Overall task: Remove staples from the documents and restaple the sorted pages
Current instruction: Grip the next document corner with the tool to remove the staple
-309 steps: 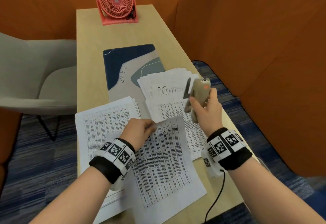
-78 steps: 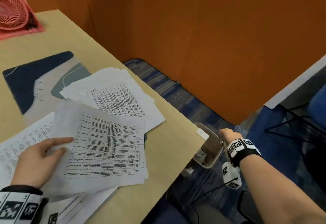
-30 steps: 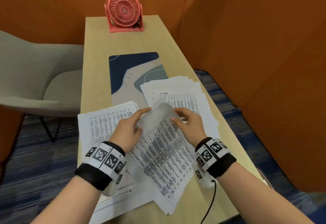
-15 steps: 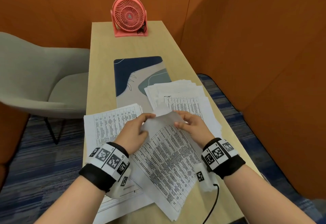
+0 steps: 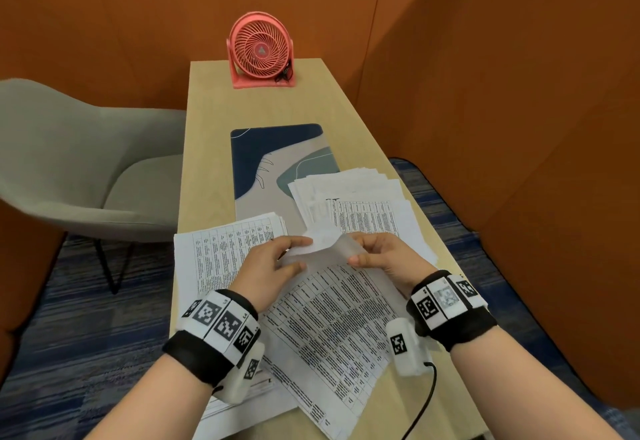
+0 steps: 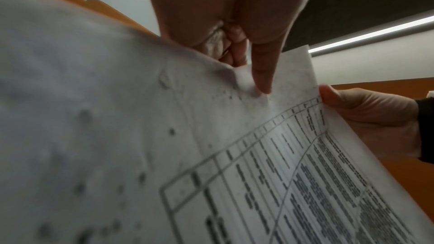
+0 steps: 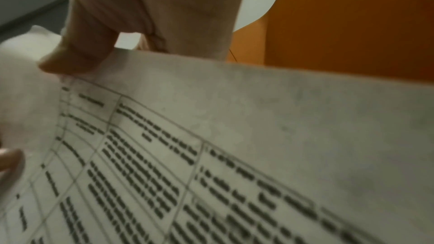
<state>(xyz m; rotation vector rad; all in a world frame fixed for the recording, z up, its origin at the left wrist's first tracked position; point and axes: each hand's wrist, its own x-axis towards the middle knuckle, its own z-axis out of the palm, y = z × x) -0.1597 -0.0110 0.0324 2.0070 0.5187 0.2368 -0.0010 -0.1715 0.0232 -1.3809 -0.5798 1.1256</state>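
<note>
- The left hand (image 5: 273, 268) is reaching forward over the worktop (image 5: 207, 135), thumb and fingers pinching the lifted top corner of the printed document (image 5: 332, 318).
- The right hand (image 5: 384, 259) is mirroring it from the other side, thumb on top and fingers underneath, grasping the same raised corner; the left wrist view is showing its thumb at the page edge.
- The document is lying at an angle near the front edge of the worktop, its upper end curling up between the two hands while its lower end is resting on the surface.
- Two more paper piles are lying on the worktop: one stack (image 5: 214, 249) under the left hand, and one fanned stack (image 5: 360, 197) beyond the right hand, partly covering the desk mat (image 5: 273, 155).
- One pink desk fan (image 5: 260, 50) is standing at the far end; one grey chair (image 5: 69, 162) is sitting to the left.
- How many sheets the hands are holding cannot be told, and both wrist views are blurring the print; any staple is too small to make out.
</note>
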